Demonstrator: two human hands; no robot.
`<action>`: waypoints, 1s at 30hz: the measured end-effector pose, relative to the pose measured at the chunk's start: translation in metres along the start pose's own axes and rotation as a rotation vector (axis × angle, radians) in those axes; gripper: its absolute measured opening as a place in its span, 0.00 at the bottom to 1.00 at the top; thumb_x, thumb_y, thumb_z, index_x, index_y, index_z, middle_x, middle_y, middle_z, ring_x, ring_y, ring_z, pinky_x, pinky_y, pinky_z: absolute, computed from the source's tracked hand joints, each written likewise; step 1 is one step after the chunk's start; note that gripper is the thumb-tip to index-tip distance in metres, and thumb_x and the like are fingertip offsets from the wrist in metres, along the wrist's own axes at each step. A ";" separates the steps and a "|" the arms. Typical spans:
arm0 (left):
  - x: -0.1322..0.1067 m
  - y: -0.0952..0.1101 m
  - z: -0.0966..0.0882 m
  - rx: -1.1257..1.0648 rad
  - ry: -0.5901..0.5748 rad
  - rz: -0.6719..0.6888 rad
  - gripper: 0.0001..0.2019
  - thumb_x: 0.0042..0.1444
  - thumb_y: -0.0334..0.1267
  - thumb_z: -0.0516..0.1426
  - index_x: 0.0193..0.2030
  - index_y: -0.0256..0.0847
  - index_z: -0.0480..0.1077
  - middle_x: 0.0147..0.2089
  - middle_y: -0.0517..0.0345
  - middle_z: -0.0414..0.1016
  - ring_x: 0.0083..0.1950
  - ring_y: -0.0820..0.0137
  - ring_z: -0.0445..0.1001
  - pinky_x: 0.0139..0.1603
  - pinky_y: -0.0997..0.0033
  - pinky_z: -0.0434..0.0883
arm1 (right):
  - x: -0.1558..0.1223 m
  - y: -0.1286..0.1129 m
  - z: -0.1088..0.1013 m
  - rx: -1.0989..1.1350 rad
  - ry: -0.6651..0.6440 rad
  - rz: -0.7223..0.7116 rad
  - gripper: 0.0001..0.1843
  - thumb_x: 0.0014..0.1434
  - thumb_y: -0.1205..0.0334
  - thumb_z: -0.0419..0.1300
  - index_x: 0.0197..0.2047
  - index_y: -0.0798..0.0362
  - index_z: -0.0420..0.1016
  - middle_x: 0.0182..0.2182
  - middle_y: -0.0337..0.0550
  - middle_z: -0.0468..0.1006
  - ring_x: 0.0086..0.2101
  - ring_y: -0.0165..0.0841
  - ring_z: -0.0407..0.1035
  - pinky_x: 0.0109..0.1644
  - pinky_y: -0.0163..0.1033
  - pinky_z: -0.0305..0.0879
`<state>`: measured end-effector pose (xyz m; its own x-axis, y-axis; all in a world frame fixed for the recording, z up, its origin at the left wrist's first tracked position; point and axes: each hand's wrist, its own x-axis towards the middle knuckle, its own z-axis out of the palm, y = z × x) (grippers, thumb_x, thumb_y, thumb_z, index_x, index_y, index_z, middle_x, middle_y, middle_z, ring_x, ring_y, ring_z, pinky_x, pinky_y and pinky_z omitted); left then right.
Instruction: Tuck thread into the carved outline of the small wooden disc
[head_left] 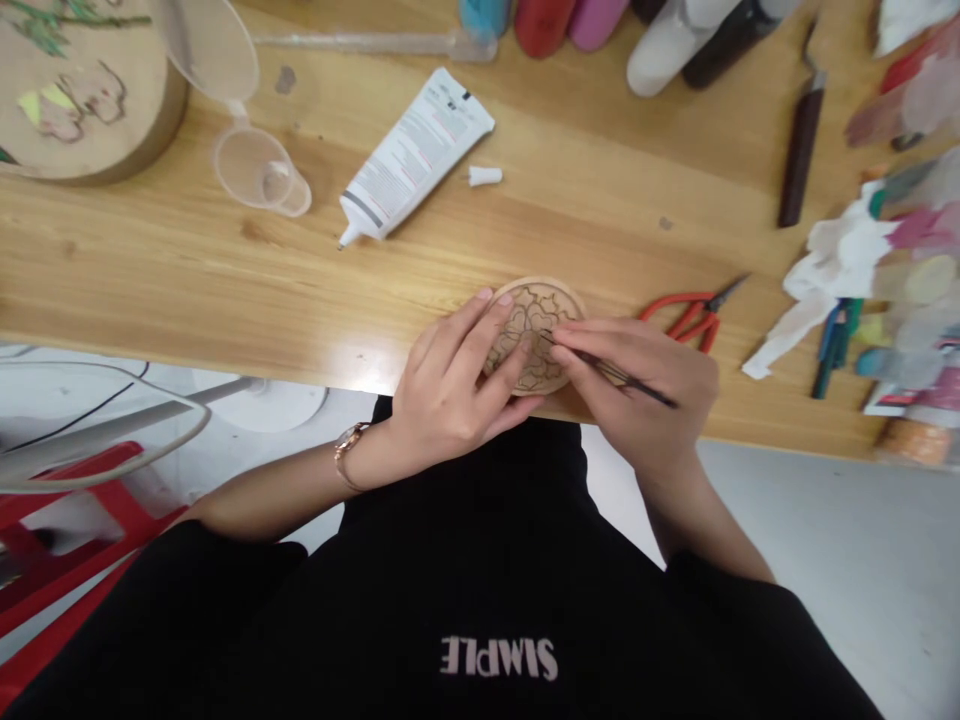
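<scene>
While our left hand (450,390) is steadying the round, pale wooden disc with thin flower-like outlines (541,312) on the yellow-brown wooden table (187,260), our right hand (660,365) is holding the slim dark metal tool (641,386), probably tweezers, tip at the outlines. Disc is sitting right under both sets of fingers.

Risks, our guess: slack left fingers could let the disc slide; too hard a push could be bending or shifting outlines. Left index is lying near the tip, so a slip could poke it. Beyond the left fingers, the flat white printed tube (416,155) is lying with its nozzle looking bare, small white cap (485,176) apart beside it; a bump could be smearing contents.

Fingers: left ones are part-curled, slightly spread, gripping the disc across its left side, index over its face. Right ones are pinching the tool, thumb against fingers, hardly any gap. Whether the tip is holding anything, we cannot tell.
</scene>
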<state>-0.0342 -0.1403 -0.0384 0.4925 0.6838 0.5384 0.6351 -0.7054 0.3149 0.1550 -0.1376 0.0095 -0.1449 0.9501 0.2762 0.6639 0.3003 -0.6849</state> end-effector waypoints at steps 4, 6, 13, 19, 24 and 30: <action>0.002 0.000 0.000 0.021 0.022 0.018 0.24 0.56 0.50 0.63 0.52 0.33 0.71 0.56 0.31 0.73 0.60 0.47 0.73 0.51 0.51 0.76 | -0.001 0.000 -0.002 0.008 0.001 0.000 0.07 0.57 0.67 0.66 0.38 0.45 0.81 0.35 0.36 0.85 0.36 0.33 0.80 0.42 0.40 0.78; 0.003 0.000 0.000 0.019 0.027 0.015 0.24 0.56 0.50 0.64 0.51 0.33 0.72 0.55 0.32 0.74 0.59 0.47 0.74 0.50 0.52 0.76 | -0.002 -0.001 -0.002 0.018 -0.006 0.007 0.07 0.57 0.68 0.66 0.38 0.46 0.81 0.35 0.37 0.85 0.36 0.32 0.80 0.41 0.39 0.78; 0.002 -0.001 -0.002 -0.002 -0.001 0.008 0.24 0.56 0.51 0.63 0.52 0.34 0.71 0.56 0.32 0.73 0.61 0.47 0.72 0.52 0.50 0.75 | -0.003 0.006 -0.001 0.010 0.108 0.043 0.07 0.59 0.66 0.63 0.41 0.47 0.80 0.35 0.38 0.84 0.37 0.33 0.79 0.44 0.41 0.75; 0.002 -0.005 -0.006 -0.030 -0.057 0.010 0.24 0.58 0.50 0.62 0.54 0.36 0.69 0.59 0.33 0.71 0.63 0.48 0.70 0.54 0.48 0.74 | 0.001 0.019 -0.003 -0.136 0.032 -0.045 0.11 0.65 0.66 0.55 0.47 0.48 0.77 0.40 0.44 0.82 0.41 0.35 0.77 0.46 0.44 0.73; 0.008 -0.027 -0.019 -0.126 -0.170 0.134 0.22 0.59 0.50 0.61 0.52 0.36 0.71 0.61 0.34 0.69 0.64 0.48 0.69 0.58 0.48 0.73 | -0.015 0.006 -0.002 -0.210 0.021 -0.097 0.11 0.63 0.68 0.56 0.47 0.50 0.76 0.39 0.45 0.81 0.41 0.35 0.76 0.46 0.42 0.73; 0.019 -0.060 -0.030 -0.269 -0.274 0.357 0.21 0.59 0.51 0.61 0.52 0.38 0.72 0.62 0.36 0.69 0.63 0.51 0.70 0.55 0.50 0.76 | -0.040 -0.012 0.004 -0.350 0.011 -0.117 0.11 0.63 0.70 0.55 0.46 0.53 0.76 0.37 0.47 0.77 0.38 0.34 0.71 0.41 0.39 0.70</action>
<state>-0.0805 -0.0907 -0.0234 0.8107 0.3907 0.4360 0.2421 -0.9018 0.3580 0.1498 -0.1790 0.0034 -0.2276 0.9095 0.3478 0.8544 0.3579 -0.3768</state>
